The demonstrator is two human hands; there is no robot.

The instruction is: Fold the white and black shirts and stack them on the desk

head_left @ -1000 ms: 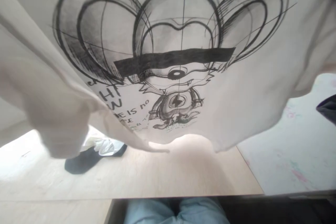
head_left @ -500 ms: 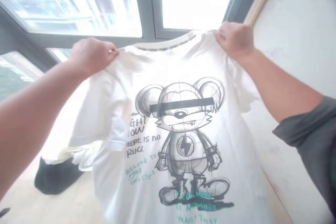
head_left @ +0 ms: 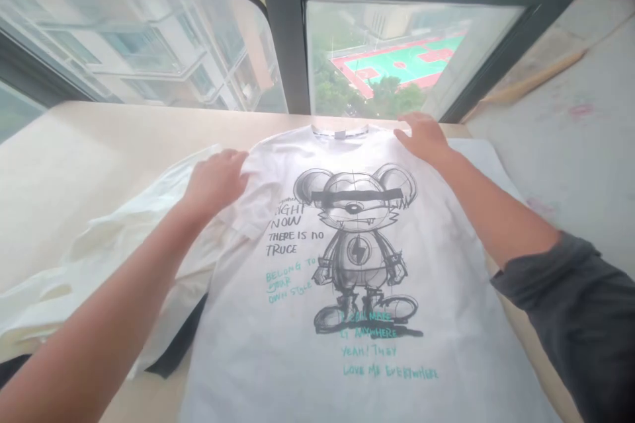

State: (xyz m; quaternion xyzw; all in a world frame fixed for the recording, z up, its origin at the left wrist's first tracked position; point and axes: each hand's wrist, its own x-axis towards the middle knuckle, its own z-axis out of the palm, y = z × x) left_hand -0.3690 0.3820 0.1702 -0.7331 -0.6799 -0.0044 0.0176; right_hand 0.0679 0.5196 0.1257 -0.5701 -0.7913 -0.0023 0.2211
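Observation:
A white T-shirt lies spread face up on the pale surface, its neckline toward the window. A sketched bear-like figure with a black bar over its eyes, plus black and green lettering, is printed on the front. At the shirt's left shoulder, my left hand touches the sleeve with thumb and fingers apart. My right hand rests at the right shoulder near the collar, its thumb apart from the fingers. The undersides of both hands are hidden.
Left of the shirt lies a heap of white cloth, partly under my left forearm, with black cloth below it. Dark window frames border the pale surface at the back. A pale wall stands on the right.
The T-shirt has come down from being held up by both hands and now lies flat. Both hands have loosened their grip on its shoulders. The view has tilted downward.

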